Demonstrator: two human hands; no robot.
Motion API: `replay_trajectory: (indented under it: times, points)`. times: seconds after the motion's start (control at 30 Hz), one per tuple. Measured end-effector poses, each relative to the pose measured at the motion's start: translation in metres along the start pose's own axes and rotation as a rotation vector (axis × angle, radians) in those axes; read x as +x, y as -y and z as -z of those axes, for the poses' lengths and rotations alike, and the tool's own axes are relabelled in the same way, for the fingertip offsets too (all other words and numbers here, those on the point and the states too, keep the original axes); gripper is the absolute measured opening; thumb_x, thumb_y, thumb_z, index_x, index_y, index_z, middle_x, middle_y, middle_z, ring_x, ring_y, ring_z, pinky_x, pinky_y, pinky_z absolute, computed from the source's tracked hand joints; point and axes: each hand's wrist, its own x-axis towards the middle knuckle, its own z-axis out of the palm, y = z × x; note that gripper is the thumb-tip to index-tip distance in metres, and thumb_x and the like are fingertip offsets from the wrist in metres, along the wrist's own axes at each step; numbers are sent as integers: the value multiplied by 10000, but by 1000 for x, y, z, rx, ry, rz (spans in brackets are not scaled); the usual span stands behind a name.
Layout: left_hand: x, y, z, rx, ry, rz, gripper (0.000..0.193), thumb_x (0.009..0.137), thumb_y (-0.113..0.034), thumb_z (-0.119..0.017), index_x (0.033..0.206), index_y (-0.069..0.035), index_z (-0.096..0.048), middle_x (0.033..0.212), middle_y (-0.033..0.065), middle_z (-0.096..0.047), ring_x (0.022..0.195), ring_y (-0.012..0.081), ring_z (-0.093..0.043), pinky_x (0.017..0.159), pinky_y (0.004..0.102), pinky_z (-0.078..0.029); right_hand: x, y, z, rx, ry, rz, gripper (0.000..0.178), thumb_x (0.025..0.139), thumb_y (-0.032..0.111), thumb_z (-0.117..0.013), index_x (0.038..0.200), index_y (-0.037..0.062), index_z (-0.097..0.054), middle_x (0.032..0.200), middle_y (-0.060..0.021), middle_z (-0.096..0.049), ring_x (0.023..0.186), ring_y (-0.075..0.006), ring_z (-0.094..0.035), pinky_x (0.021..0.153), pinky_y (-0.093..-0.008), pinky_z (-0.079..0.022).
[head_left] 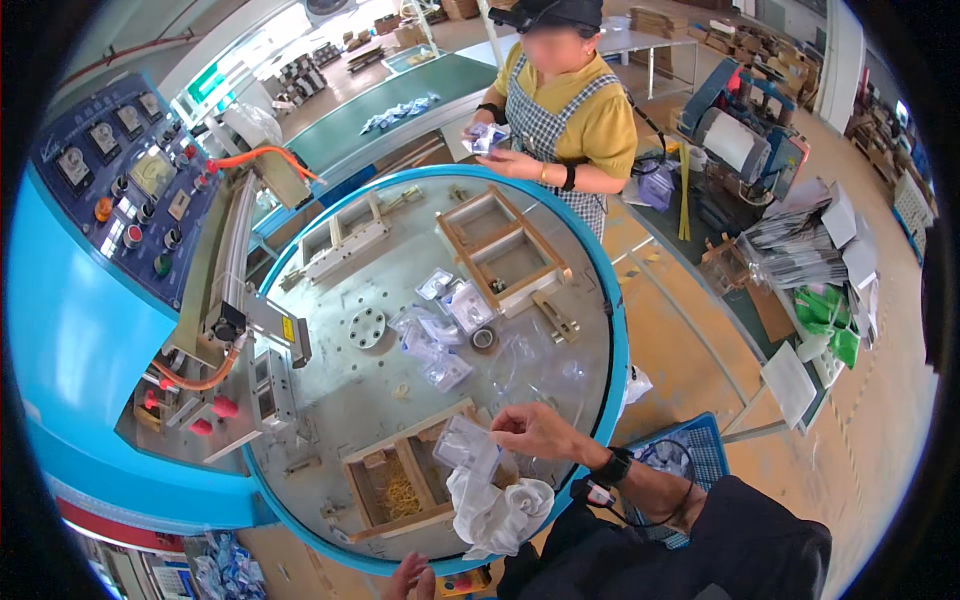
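My right hand (540, 432) reaches over the near edge of the round table. Its thumb and fingers are closed at the corner of a clear plastic blister pack (466, 444). Just below that pack, a crumpled white cloth (500, 512) drapes over the table's rim. Down at the lower edge of the view is my left hand (408, 578), only partly visible, fingers apart and holding nothing. Between the hands lies a wooden-framed mould (362, 500) with yellow rubber bands (401, 492) in one compartment.
More clear packs (440, 372) and a tape roll (484, 339) lie mid-table. Another wooden-framed mould (468, 212) sits at the far side. A machine with a control panel (125, 190) stands left. Across the table a co-worker (575, 120) holds a pack. A blue basket (708, 450) is at right.
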Motion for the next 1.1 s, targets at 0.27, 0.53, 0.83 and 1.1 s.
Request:
replay_trajectory:
  times: [0.27, 0.53, 0.83, 1.1]
  points:
    - [13, -18, -19, -69, 14, -36, 411, 1002, -231, -652, 1360, -32, -616, 1217, 163, -691, 1068, 255, -666, 898, 386, -529, -1, -5, 24, 38, -5, -81, 228, 934, 232, -697, 975, 8, -694, 802, 4, -681, 727, -79, -611, 660, -265, -520]
    - [18, -13, -18, -54, 52, -19, 411, 1001, -238, -656, 1367, -54, -617, 1213, 159, -692, 1066, 257, -665, 896, 389, -526, 0, -7, 24, 115, 7, -101, 187, 949, 181, -693, 1016, 7, -690, 848, -18, -691, 748, -85, -629, 685, -262, -539]
    - [17, 1, -17, -128, 16, 13, 422, 998, -251, -660, 1375, -68, -614, 1204, 159, -691, 1076, 263, -660, 897, 387, -523, 7, -3, 12, 139, -16, -178, 201, 943, 181, -698, 1016, -6, -698, 855, -27, -707, 757, -90, -641, 689, -266, -544]
    - [14, 3, -8, -178, 17, 73, 423, 1002, -248, -645, 1371, -43, -610, 1201, 172, -691, 1079, 275, -658, 894, 384, -531, 19, 5, 6, 80, 11, -164, 226, 946, 194, -699, 1040, -11, -701, 868, -34, -717, 770, -91, -649, 707, -265, -550]
